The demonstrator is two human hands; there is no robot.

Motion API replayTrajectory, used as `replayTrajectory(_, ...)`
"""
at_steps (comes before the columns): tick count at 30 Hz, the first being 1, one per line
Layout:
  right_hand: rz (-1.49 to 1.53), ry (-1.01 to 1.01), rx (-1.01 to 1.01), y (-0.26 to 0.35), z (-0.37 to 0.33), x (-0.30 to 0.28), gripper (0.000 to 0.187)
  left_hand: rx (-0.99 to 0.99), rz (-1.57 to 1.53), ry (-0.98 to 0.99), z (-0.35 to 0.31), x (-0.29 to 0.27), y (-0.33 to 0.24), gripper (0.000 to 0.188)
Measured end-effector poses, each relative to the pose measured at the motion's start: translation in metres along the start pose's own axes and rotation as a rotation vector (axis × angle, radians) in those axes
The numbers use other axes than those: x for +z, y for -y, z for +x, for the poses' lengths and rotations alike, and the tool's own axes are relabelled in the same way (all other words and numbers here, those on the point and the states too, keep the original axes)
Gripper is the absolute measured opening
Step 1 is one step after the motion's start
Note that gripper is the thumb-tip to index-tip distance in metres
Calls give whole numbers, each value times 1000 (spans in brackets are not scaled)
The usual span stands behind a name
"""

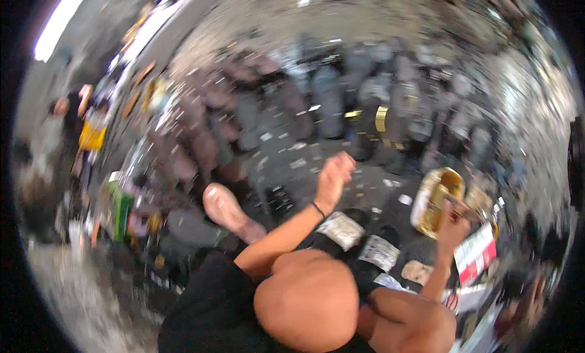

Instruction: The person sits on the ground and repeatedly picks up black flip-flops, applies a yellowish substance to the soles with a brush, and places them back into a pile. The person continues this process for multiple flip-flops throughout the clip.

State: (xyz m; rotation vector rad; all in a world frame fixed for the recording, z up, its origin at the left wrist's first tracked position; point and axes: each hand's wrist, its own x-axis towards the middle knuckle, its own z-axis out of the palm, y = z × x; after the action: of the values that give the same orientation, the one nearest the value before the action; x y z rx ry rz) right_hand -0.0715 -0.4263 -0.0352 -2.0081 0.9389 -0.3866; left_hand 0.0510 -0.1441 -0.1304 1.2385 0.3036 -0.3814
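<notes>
The whole view is smeared by motion. My left hand [334, 174], with a dark band at its wrist, hovers over the dark floor with its fingers curled in and nothing visible in them. On the right, my right hand [452, 229] grips a short brown, brush-like tool [464, 209], too blurred to name surely. That hand is beside a whitish tub [420, 208] with yellow-brown stuff inside. In front of me stand rows of dark, shoe-shaped pieces [329, 103]. Two dark pieces with pale patches, a nearer one [379, 253] and another [341, 230], lie between my arms.
My bare knee [308, 298] rises in the lower middle, and my bare foot [226, 207] rests left of my left arm. A red and white box [476, 255] sits by my right wrist. Green packaging [122, 214] stands at left; another person [76, 112] is farther off.
</notes>
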Motion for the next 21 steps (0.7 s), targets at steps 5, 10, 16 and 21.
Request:
replayTrajectory(5, -614, -61, -371, -114, 33, -17, 40, 88, 552, -42, -128, -63, -41, 33)
replayTrajectory(10, -286, -212, -154, -50, 24, -46, 38, 165, 623, -578, -156, -153, -47, 46)
replayTrajectory(16, -466, 218, -108, -92, -1, -43, 35, 104, 519, -896, -127, -281, 36, 49)
replayTrajectory(21, -312, 106, -171, -101, -13, -71, 33, 322, 456, -626, -132, -170, -84, 19)
